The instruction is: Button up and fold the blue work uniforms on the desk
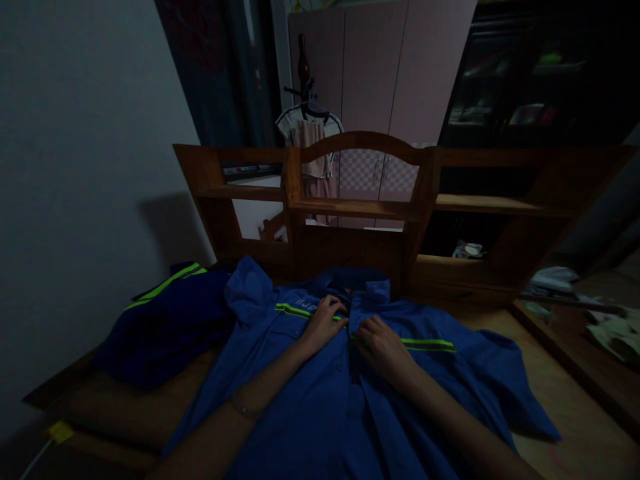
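Observation:
A blue work jacket (pixel 310 393) with yellow-green reflective stripes lies spread front side up, its collar towards the headboard. My left hand (pixel 323 327) rests on the chest beside the front opening, its fingers bent and its fingertips at the placket edge by the stripe. Just across the opening, my right hand (pixel 383 343) has its fingers curled and pinched on the other front edge. The cloth between the fingertips is partly hidden and dark. A button shows on the placket below the hands. The two sleeves lie out to the sides.
Folded dark blue clothing (pixel 170 327) with a bright stripe lies at the left by the wall. Behind the jacket stands a wooden headboard (pixel 360 213) with shelves. A raised wooden edge (pixel 565 353) runs along the right, with items beyond it. A yellow-tipped object (pixel 61 432) is at lower left.

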A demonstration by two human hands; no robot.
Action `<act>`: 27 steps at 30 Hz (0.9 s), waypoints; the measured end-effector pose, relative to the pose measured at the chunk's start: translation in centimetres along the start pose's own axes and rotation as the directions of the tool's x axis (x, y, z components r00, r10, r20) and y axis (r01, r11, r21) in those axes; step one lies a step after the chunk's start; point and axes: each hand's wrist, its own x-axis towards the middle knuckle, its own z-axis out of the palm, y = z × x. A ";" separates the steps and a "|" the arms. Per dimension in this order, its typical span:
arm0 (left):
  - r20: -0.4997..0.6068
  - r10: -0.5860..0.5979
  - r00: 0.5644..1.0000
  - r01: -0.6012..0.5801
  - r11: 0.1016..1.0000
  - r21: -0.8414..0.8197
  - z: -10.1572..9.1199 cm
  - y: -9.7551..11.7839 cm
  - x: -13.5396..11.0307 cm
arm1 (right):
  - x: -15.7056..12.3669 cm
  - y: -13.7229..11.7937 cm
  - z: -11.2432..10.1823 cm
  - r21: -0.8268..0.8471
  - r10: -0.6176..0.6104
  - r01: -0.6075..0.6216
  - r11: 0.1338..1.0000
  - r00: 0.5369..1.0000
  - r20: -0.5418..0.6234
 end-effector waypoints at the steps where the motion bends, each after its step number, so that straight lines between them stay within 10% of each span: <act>1: -0.007 0.012 1.000 -0.011 1.000 0.020 0.1 0.0 0.1 | -0.1 -0.2 0.1 -0.021 0.006 -0.006 1.000 1.000 0.007; 14: 0.059 -0.002 0.998 0.001 1.000 0.018 -0.7 1.9 0.3 | -0.6 -0.4 0.8 0.064 0.135 -0.136 0.989 0.991 0.020; 21: 0.151 -0.314 0.937 0.348 0.857 -0.380 -0.6 1.7 -0.1 | 0.0 0.4 0.1 0.397 0.188 -0.120 0.910 0.972 -0.137; 27: 0.228 -0.265 0.937 0.350 0.693 -0.630 -0.2 1.4 -0.4 | 0.7 1.3 -1.0 0.557 0.197 -0.016 0.831 0.943 -0.267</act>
